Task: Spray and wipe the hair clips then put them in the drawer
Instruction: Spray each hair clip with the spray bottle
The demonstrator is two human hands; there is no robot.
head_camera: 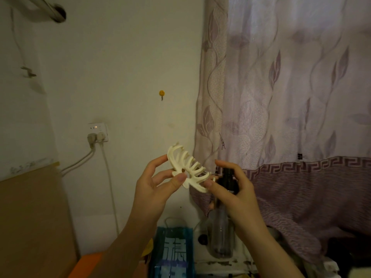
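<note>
left hand (152, 189) pinches cream claw clip (188, 171), teeth splayed | right hand (236, 189) grips spray bottle (222, 227)

The left hand (154, 187) pinches a cream claw hair clip (187, 170) held up before the wall. Just right of it, the right hand (236, 189) grips a clear spray bottle (222, 233), forefinger over its black nozzle (228, 177). A patterned curtain (291, 97) hangs far right.
</note>
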